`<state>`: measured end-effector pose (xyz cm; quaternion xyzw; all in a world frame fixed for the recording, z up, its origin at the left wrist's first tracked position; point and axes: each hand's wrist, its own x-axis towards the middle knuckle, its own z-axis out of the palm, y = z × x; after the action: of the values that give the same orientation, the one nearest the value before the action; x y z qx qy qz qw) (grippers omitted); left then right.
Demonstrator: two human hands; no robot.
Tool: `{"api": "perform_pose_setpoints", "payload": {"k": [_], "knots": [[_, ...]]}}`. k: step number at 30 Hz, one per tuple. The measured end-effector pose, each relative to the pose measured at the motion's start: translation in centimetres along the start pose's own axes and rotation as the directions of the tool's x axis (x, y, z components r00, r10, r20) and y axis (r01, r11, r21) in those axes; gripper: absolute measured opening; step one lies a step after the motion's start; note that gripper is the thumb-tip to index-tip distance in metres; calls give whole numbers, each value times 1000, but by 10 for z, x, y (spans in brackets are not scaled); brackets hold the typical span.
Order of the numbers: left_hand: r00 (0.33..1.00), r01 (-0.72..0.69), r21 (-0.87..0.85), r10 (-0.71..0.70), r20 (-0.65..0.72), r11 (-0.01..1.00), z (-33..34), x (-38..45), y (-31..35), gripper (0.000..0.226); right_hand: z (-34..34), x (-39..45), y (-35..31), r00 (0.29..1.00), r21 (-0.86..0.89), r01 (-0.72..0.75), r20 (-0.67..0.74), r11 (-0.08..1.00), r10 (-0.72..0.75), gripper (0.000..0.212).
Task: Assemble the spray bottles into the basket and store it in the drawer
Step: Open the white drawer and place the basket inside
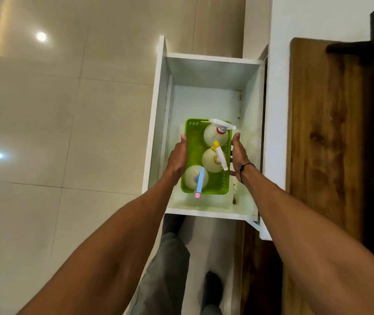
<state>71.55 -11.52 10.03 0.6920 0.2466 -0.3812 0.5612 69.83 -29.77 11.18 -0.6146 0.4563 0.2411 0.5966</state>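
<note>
A green plastic basket [194, 142] sits low inside the open white drawer [206, 71]. Three round spray bottles stand in it: one with a white sprayer and red collar [216, 134], one with a white sprayer and yellow tip [213, 160], one with a blue sprayer and pink tip [195, 177]. My left hand [178, 159] lies against the basket's left side. My right hand [239, 155] is at its right side, fingers loosely spread. Whether the hands still grip the basket is not clear.
The drawer stands pulled out from a white cabinet [274, 133] over a glossy beige tiled floor [56, 133]. A wooden surface [324, 133] lies to the right. My legs and shoes [212, 283] are below the drawer's front.
</note>
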Motion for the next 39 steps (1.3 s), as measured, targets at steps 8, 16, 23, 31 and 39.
{"api": "perform_pose_setpoints", "payload": {"k": [8, 16, 23, 31, 39], "knots": [[994, 46, -28, -43, 102, 999, 10, 43, -22, 77, 9, 43, 31, 999, 44, -36, -8, 998, 36, 73], [997, -71, 269, 80, -22, 961, -11, 9, -5, 68, 9, 25, 29, 996, -28, 8, -84, 1000, -10, 74], [821, -111, 498, 362, -442, 860, -67, -41, -7, 35, 0, -27, 61, 973, -535, 128, -97, 835, -210, 45], [924, 15, 307, 104, -368, 952, -80, -57, -67, 41, 10, -83, 123, 909, -893, 417, 410, 168, -76, 32], [981, 17, 220, 26, -191, 975, -60, -63, -53, 47, 2, -113, 144, 868, -909, 416, 398, -2, -296, 33]]}}
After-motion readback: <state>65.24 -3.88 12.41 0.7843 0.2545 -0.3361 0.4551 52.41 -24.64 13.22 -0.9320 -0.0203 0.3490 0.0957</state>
